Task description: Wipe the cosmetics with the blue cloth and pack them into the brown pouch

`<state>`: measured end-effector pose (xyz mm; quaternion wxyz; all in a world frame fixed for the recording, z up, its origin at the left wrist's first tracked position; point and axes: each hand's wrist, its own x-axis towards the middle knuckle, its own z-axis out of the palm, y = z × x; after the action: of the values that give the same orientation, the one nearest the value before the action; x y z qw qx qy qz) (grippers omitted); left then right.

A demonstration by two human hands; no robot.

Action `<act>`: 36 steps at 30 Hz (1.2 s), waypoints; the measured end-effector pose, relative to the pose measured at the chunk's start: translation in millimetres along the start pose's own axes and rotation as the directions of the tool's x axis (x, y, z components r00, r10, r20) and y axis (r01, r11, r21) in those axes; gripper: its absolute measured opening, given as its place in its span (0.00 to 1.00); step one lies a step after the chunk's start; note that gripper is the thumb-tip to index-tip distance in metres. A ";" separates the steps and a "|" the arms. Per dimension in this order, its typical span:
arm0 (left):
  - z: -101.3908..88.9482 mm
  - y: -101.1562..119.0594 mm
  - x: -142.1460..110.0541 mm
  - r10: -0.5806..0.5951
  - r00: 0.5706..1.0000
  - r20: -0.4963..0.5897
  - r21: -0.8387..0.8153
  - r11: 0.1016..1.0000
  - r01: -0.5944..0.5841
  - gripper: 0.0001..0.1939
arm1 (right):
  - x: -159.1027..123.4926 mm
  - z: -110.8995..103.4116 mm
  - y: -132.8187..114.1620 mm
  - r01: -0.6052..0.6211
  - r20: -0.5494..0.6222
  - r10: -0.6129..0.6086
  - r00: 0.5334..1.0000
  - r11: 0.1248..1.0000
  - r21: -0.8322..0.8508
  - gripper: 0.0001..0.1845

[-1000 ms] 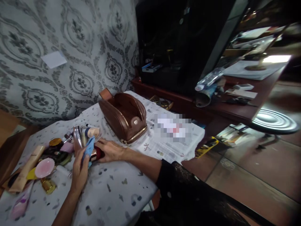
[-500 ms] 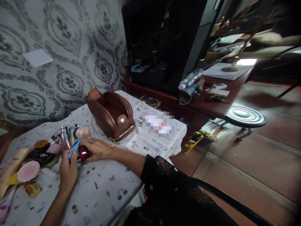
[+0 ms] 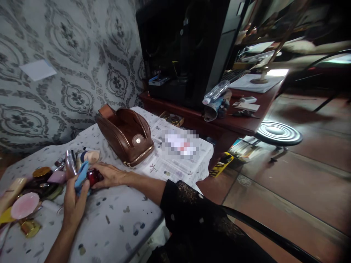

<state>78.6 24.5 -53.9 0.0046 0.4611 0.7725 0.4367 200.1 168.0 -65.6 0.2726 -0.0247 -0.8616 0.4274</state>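
My left hand (image 3: 74,197) is closed on a light blue cloth (image 3: 82,176), which bunches up between thumb and fingers. Right beside it, my right hand (image 3: 109,176) grips a small dark red, glossy container (image 3: 94,176); the cloth touches its left side. Whether it is a jar or a bottle I cannot tell. Just behind the hands stand a silver cylinder (image 3: 70,162) and a beige bottle (image 3: 91,156). An open brown leather toiletry bag (image 3: 131,140) sits farther back, its zipped top spread apart.
Several cosmetics lie at the left, among them a pink round lid (image 3: 25,205), a gold-capped item (image 3: 30,227) and a beige tube (image 3: 12,191). A patterned cloth (image 3: 115,226) covers the table. A wooden desk (image 3: 246,126) with a plastic bottle (image 3: 216,92) stands behind; a round stool (image 3: 278,132) is at right.
The whole view has shifted slightly, so things appear farther left. The red container has turned a little in my right hand, against the blue cloth. Both hands keep their hold.
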 end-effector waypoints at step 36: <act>-14.7 -9.5 2.1 -0.143 0.987 -0.075 -0.044 0.989 0.140 0.19 | 3.5 17.9 23.2 -0.154 -0.138 0.211 0.968 0.928 0.340 0.37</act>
<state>64.7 14.4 -50.4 0.0142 0.3874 0.7944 0.4676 183.9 170.7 -90.1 0.3050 -0.0962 -0.7462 0.5838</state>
